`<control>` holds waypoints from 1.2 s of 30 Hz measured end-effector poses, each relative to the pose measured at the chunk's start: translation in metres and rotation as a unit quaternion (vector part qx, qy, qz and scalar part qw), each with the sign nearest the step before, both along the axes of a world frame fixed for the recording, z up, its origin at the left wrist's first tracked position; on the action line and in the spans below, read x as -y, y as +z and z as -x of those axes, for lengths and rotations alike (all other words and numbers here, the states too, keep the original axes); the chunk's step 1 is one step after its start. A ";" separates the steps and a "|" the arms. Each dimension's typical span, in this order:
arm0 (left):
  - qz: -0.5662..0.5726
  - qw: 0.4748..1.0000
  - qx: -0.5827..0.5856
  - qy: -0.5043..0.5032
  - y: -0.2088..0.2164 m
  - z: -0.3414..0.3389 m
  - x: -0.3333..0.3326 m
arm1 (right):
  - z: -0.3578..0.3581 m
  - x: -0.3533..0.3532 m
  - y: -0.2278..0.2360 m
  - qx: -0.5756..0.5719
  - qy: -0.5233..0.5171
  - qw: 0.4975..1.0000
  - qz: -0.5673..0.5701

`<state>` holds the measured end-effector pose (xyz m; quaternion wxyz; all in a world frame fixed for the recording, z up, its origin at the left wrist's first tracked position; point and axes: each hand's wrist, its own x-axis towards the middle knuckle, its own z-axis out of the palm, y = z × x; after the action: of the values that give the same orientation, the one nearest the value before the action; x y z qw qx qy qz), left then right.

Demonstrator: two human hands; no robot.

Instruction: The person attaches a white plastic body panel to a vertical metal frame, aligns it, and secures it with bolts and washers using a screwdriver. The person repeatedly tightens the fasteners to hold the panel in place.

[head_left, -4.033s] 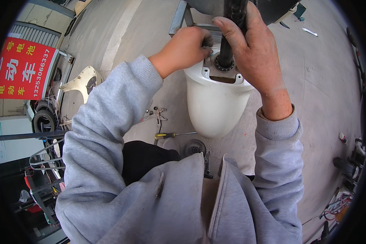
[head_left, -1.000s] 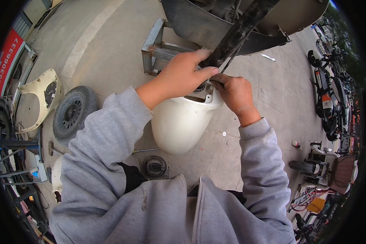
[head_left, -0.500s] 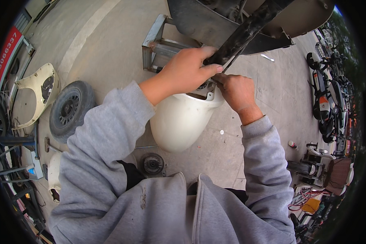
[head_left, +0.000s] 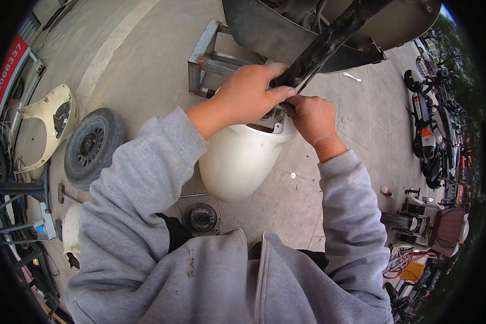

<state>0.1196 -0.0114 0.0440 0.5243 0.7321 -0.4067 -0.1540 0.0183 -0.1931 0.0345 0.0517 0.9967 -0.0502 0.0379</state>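
A black tube [head_left: 329,47] slants down from the vehicle's dark underbody [head_left: 275,33] at the top. My left hand [head_left: 249,93] is closed around its lower end, the thumb lying across the front and the other fingers partly hidden behind. Just right of that thumb, my right hand [head_left: 314,121] is closed in a pinch by the tube's end; whatever lies between its fingers is hidden. Below both hands hangs a cream-white mudguard [head_left: 237,162], its open top edge showing a dark recess and a small hole tab beside my right fingers.
A metal stand [head_left: 202,54] supports the underbody. On the concrete to the left lie a wheel [head_left: 94,146], a cream body panel [head_left: 51,127] and a hammer [head_left: 65,194]. A round dark hub part [head_left: 202,217] sits near me. Parked scooters [head_left: 426,129] line the right side.
My right hand has shifted very slightly up and left beside the tube's end. The left hand keeps its hold, and the mudguard stays in place.
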 end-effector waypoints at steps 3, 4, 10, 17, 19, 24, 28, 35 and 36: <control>0.002 1.000 -0.002 -0.003 -0.003 0.000 0.001 | 0.000 -0.001 -0.002 -0.004 0.006 0.999 0.033; 0.024 1.000 0.011 0.005 -0.004 0.000 0.002 | 0.000 0.000 -0.003 -0.003 0.012 0.999 0.037; 0.065 0.997 0.037 0.021 -0.012 -0.001 0.005 | 0.003 0.000 -0.007 0.025 0.053 0.997 0.048; 0.075 0.996 0.031 0.020 -0.012 -0.001 0.005 | 0.002 -0.003 -0.005 0.007 0.007 0.999 0.040; 0.075 0.997 0.030 0.020 -0.012 0.000 0.005 | 0.001 -0.004 -0.004 0.011 0.005 0.999 0.031; 0.072 0.997 0.031 0.019 -0.007 0.000 0.003 | 0.000 -0.007 -0.004 -0.001 -0.006 0.999 0.045; 0.005 1.000 0.009 -0.003 -0.001 0.001 0.000 | 0.000 -0.010 -0.006 -0.007 -0.029 0.999 0.041; 0.009 1.000 0.009 -0.001 0.001 0.002 -0.001 | -0.001 -0.012 -0.009 -0.005 -0.035 0.998 0.049; 0.008 1.000 0.005 -0.002 0.001 0.002 -0.001 | -0.001 -0.012 -0.008 -0.006 -0.034 0.998 0.046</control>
<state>0.1178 -0.0102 0.0447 0.5282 0.7275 -0.4120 -0.1482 0.0192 -0.1808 0.0266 0.0995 0.9911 -0.0824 0.0322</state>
